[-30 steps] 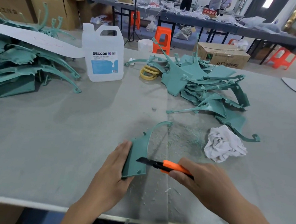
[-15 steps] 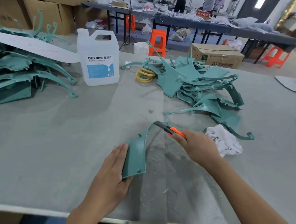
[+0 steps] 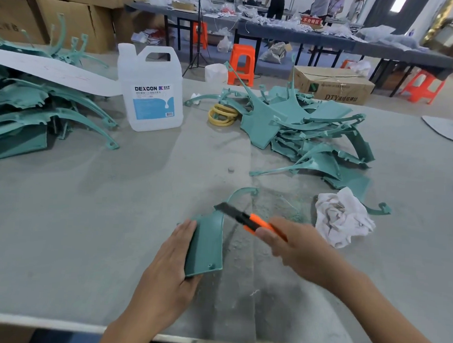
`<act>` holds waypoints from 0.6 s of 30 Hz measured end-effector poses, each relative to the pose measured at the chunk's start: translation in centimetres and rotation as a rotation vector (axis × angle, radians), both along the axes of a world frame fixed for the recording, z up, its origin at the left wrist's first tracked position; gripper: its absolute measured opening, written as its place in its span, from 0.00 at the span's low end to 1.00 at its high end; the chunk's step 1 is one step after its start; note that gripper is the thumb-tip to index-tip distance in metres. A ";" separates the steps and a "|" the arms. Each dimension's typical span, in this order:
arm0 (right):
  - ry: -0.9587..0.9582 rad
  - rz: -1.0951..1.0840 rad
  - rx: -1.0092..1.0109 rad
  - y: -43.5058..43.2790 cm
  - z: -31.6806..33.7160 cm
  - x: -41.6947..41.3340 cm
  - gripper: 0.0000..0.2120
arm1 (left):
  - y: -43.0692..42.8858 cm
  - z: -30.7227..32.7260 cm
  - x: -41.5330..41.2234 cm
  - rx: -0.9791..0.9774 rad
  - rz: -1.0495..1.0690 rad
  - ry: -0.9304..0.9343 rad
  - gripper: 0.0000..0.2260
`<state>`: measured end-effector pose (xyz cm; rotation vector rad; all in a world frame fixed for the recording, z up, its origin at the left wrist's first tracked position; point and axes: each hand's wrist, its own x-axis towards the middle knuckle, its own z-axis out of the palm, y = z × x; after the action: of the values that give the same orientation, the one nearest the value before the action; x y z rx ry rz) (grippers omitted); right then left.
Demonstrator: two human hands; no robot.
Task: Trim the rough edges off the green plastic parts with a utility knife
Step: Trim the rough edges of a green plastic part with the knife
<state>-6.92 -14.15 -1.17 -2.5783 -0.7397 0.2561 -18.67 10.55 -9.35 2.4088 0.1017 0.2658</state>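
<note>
Gripping one green plastic part (image 3: pixel 206 245) at the near middle of the grey table (image 3: pixel 57 227), the left hand (image 3: pixel 170 268) clasps the panel's lower end, fingers laid straight along its left edge and thumb curled at the bottom corner. The right hand (image 3: pixel 295 245), motion-blurred, is wrapped round the orange handle of one utility knife (image 3: pixel 246 219) and hides its rear. The dark blade meets the part's upper edge, where the panel narrows into a thin curved arm pointing to 1 o'clock.

Directions below are read from the held part.

- Pale shavings (image 3: pixel 284 209) are strewn on the table at 2 o'clock, between the knife and one crumpled white rag (image 3: pixel 342 218), which lies near the right hand at 3 o'clock.
- There are two heaps of further green parts. The right pile (image 3: pixel 302 128) lies at 1 o'clock, its nearest pieces just beyond the rag. The left pile (image 3: pixel 25 111) lies at 10 o'clock, well apart, with one long white sheet (image 3: pixel 53 73) over it.
- One clear jug (image 3: pixel 151 98) labelled DEXCON stands upright at 11 o'clock, between the piles.
- A stack of yellow rings (image 3: pixel 221 114) lies at 12 o'clock, touching the right pile. Their number cannot be told.
- One cardboard box (image 3: pixel 331 85) marked DTY sits beyond the table's far edge at 1 o'clock.
- At least three orange stools (image 3: pixel 241 65) stand on the floor beyond.
- More cartons (image 3: pixel 70 21) are stacked at 10 to 11 o'clock.
</note>
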 end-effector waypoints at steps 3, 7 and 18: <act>0.009 0.129 -0.018 0.1 0.4 -2.2 0.26 | 0.0 0.1 0.1 -0.039 0.021 0.004 0.38; -0.042 0.215 -0.075 -0.3 0.8 -2.8 0.26 | -0.1 0.2 0.0 -0.076 0.014 -0.011 0.37; -0.226 -0.165 -0.449 1.1 0.6 9.7 0.27 | -0.1 0.0 0.0 0.015 -0.019 -0.010 0.37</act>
<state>2.82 -13.09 -0.57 -3.1152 -0.5915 0.0848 -18.72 10.43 -9.37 2.4217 0.0732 0.2704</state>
